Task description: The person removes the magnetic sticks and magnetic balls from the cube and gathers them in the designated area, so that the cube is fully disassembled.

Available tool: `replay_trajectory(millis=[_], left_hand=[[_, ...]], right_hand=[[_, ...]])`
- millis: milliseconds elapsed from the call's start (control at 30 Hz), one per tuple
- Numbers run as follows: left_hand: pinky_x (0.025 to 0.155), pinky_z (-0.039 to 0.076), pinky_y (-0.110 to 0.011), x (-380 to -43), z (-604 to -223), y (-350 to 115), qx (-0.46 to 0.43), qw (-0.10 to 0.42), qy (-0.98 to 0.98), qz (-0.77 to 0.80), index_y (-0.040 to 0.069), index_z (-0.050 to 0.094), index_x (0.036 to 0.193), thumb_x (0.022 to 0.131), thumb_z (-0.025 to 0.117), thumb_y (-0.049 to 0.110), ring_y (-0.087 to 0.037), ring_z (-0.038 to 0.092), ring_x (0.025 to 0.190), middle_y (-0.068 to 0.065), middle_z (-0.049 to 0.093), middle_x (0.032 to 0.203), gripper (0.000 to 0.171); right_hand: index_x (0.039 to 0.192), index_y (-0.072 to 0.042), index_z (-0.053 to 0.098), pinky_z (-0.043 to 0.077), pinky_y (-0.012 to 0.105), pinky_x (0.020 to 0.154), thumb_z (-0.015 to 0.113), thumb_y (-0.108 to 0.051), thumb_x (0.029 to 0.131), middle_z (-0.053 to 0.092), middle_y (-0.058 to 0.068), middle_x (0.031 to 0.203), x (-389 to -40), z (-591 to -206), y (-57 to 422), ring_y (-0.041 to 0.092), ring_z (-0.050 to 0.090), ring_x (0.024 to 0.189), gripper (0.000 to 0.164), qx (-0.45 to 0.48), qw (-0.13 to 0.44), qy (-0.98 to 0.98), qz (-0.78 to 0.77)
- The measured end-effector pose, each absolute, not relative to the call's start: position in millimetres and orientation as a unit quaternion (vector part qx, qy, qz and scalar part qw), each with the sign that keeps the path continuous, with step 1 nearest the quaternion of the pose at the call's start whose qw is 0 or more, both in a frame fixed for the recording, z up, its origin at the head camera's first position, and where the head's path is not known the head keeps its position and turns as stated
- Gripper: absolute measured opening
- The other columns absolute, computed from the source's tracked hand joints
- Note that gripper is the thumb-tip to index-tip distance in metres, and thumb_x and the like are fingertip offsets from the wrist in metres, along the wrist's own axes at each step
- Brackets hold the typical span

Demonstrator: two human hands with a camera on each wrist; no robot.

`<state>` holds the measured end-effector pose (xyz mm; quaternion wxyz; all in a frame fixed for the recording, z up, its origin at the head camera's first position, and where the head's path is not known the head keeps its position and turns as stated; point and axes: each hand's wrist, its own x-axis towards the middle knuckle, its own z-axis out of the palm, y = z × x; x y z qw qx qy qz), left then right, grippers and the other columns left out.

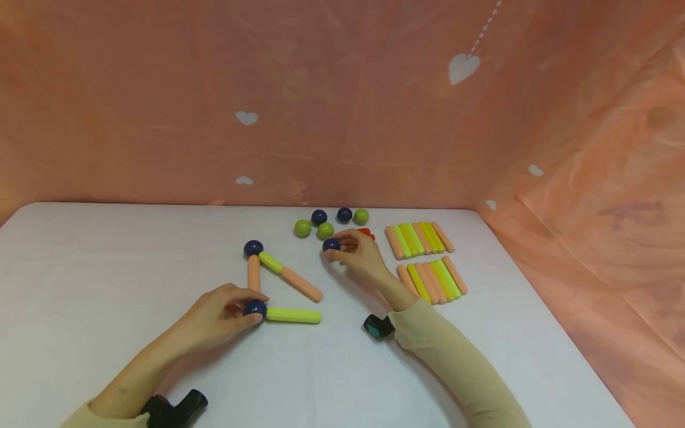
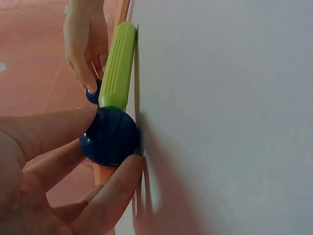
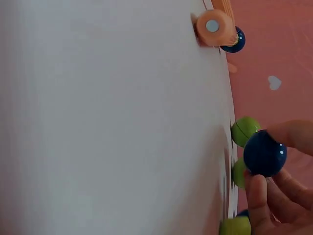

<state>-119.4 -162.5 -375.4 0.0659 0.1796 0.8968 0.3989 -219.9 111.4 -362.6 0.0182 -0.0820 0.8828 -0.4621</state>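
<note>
My left hand (image 1: 222,315) pinches a dark blue ball (image 2: 110,137) at the near corner of a stick-and-ball figure. A lime green stick (image 1: 294,315) runs right from that ball, and an orange stick (image 1: 254,273) leads away to another blue ball (image 1: 253,248) at the far corner. From the far ball a lime stick (image 1: 270,262) slants toward me, joined end to end with an orange stick (image 1: 301,285). Between thumb and fingertips, my right hand (image 1: 361,255) holds a loose blue ball (image 3: 265,153), to the right of the figure.
Beyond the right hand lie green balls (image 1: 302,228) and blue balls (image 1: 345,215). Some red pieces (image 1: 365,231) are partly hidden behind that hand. Two rows of orange, yellow and lime sticks (image 1: 420,239) lie at the right. An orange cloth (image 1: 342,107) hangs behind the white table (image 1: 107,255).
</note>
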Motion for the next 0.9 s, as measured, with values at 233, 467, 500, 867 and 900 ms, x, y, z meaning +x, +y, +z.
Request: replay_trajectory(millis=[233, 467, 500, 867, 900], left_hand=[[0.074, 0.049, -0.033, -119, -374, -161, 0.178, 0.068, 0.894, 0.405, 0.014, 0.070, 0.111, 0.086, 0.071, 0.019, -0.016, 0.058, 0.086, -0.003, 0.060, 0.095, 0.026], [0.074, 0.049, -0.034, -119, -375, -162, 0.183, 0.068, 0.893, 0.406, 0.013, 0.069, 0.112, 0.086, 0.071, 0.019, -0.016, 0.058, 0.086, -0.004, 0.060, 0.096, 0.027], [0.073, 0.049, -0.034, -119, -376, -163, 0.185, 0.067, 0.892, 0.407, 0.012, 0.069, 0.112, 0.086, 0.071, 0.019, -0.016, 0.058, 0.086, -0.004, 0.060, 0.096, 0.027], [0.073, 0.050, -0.034, -119, -378, -164, 0.194, 0.060, 0.890, 0.408, 0.011, 0.069, 0.112, 0.086, 0.071, 0.019, -0.016, 0.059, 0.086, -0.004, 0.060, 0.096, 0.027], [0.073, 0.050, -0.034, -119, -378, -164, 0.193, 0.060, 0.890, 0.408, 0.011, 0.069, 0.112, 0.086, 0.071, 0.019, -0.016, 0.059, 0.086, -0.004, 0.060, 0.096, 0.028]], right_hand=[[0.118, -0.005, 0.065, 0.054, 0.032, 0.082, 0.073, -0.018, 0.085, 0.068, 0.012, 0.110, -230, -363, 96, 0.024, 0.067, 0.098, 0.036, -0.084, 0.021, 0.891, -0.446], [0.117, -0.001, 0.065, 0.055, 0.025, 0.068, 0.071, -0.016, 0.086, 0.070, 0.015, 0.104, -235, -361, 80, 0.022, 0.069, 0.085, 0.035, -0.089, 0.027, 0.895, -0.436], [0.117, -0.001, 0.065, 0.054, 0.024, 0.066, 0.071, -0.017, 0.087, 0.070, 0.015, 0.103, -235, -361, 79, 0.022, 0.069, 0.084, 0.035, -0.090, 0.025, 0.897, -0.431], [0.118, -0.002, 0.064, 0.055, 0.025, 0.071, 0.071, -0.020, 0.087, 0.068, 0.013, 0.105, -236, -364, 77, 0.023, 0.066, 0.090, 0.036, -0.077, 0.031, 0.906, -0.414], [0.119, -0.003, 0.063, 0.055, 0.026, 0.071, 0.071, -0.021, 0.087, 0.068, 0.013, 0.106, -235, -364, 78, 0.024, 0.066, 0.091, 0.038, -0.079, 0.033, 0.906, -0.415]])
